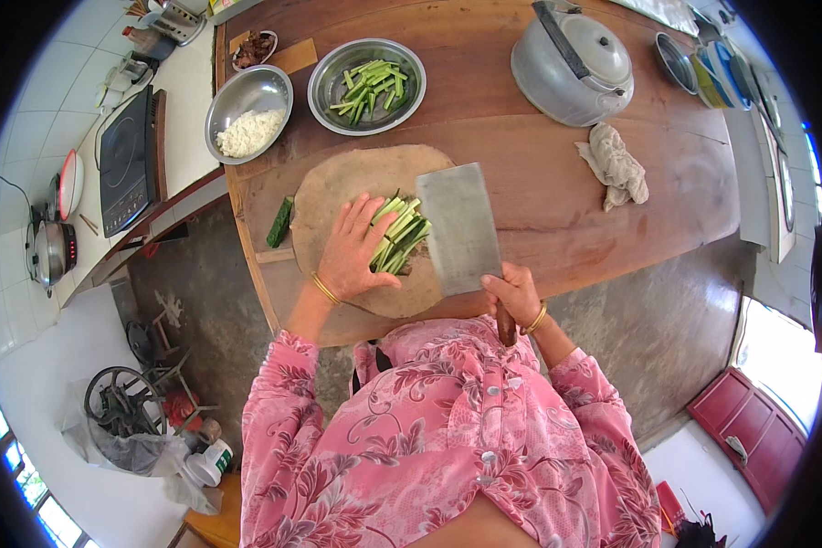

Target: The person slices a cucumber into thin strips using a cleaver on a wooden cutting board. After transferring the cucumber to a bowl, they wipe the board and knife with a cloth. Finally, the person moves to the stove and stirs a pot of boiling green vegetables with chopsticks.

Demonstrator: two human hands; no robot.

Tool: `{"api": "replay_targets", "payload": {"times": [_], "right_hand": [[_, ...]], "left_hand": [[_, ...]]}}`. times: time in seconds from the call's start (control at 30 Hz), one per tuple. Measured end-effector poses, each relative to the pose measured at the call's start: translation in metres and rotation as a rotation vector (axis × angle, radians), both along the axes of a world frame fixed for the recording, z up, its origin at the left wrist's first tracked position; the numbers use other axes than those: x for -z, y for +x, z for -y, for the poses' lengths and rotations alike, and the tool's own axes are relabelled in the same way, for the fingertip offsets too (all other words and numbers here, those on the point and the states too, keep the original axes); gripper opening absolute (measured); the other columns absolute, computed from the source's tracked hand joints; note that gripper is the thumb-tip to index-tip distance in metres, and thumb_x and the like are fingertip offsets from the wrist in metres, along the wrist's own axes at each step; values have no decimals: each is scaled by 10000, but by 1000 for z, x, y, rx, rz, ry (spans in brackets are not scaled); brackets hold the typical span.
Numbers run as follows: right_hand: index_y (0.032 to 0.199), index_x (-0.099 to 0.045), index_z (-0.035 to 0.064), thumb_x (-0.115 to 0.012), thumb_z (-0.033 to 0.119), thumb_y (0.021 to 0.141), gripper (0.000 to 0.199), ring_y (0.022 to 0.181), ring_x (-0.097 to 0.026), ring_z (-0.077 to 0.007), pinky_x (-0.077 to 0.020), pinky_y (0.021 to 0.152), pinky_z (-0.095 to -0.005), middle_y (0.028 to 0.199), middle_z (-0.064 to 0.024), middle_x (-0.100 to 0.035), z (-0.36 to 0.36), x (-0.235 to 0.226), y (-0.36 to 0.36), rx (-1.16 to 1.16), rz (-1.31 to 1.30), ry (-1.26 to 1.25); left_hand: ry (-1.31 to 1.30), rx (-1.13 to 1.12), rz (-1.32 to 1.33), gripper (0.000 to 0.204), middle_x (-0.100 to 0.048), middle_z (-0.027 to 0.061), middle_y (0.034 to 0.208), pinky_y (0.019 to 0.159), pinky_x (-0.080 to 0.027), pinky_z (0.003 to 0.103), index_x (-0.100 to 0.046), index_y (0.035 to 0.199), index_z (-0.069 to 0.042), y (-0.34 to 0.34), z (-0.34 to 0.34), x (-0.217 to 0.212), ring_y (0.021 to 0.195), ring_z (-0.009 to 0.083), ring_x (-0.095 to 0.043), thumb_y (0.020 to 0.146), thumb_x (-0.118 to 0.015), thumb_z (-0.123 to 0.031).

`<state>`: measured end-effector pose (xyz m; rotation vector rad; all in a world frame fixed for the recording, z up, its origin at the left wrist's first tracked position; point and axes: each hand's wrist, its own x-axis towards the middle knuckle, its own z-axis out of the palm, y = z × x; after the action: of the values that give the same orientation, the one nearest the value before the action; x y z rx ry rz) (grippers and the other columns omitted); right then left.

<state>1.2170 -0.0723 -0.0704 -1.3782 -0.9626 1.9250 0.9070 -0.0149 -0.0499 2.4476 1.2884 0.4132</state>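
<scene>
Cut cucumber sticks [400,239] lie in a pile on the round wooden chopping board [338,173]. My left hand [352,248] rests flat against the left side of the pile, its fingers stretched out. In my right hand [513,294] is the dark wooden handle of a cleaver [461,228]. Its broad blade lies over the right part of the board, beside the sticks. An uncut piece of cucumber [280,223] sits at the board's left edge. More sticks fill part of a steel bowl [318,99] behind the board.
Another steel bowl [221,114] with white, crumbly food stands back left, near a small dish of brown food [254,49]. A large kettle [575,68] and a crumpled cloth [616,166] are to the right on the wooden table [685,164]. An induction cooker [128,160] sits on the left counter.
</scene>
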Motion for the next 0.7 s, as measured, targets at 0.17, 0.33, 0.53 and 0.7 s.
{"api": "replay_targets", "payload": {"times": [0.17,0.33,0.53,0.7], "right_hand": [[756,-505,21,-559,114,882,165,451,-502,-80,-411,402,-235,575,-14,-533,-3,-8,-31,-162,-2,-43],[749,-501,21,-556,126,880,177,452,-508,-80,-413,401,-237,575,-22,-540,-12,-13,-50,-222,45,-55],[725,-492,7,-543,99,854,166,444,-508,-97,-415,399,-260,560,-42,-540,-28,-20,-90,-175,-56,-60],[674,-484,-7,-528,82,845,198,432,-522,-111,-417,392,-269,554,-51,-551,-83,-53,-105,-125,-15,146]], "left_hand": [[64,-250,80,884,-356,204,1347,1035,-275,502,-395,1305,-23,31,26,15,1257,419,-323,687,-599,-621],[39,-468,228,766,-306,265,1366,1020,-289,486,-355,1315,19,51,36,17,1229,438,-334,787,-620,-468],[66,-626,483,696,-271,257,1394,1051,-259,453,-318,1342,31,54,22,13,1274,415,-294,852,-607,-369],[146,-487,456,782,-230,298,1395,1049,-251,471,-328,1341,25,42,-46,-26,1275,452,-274,799,-645,-441]]}}
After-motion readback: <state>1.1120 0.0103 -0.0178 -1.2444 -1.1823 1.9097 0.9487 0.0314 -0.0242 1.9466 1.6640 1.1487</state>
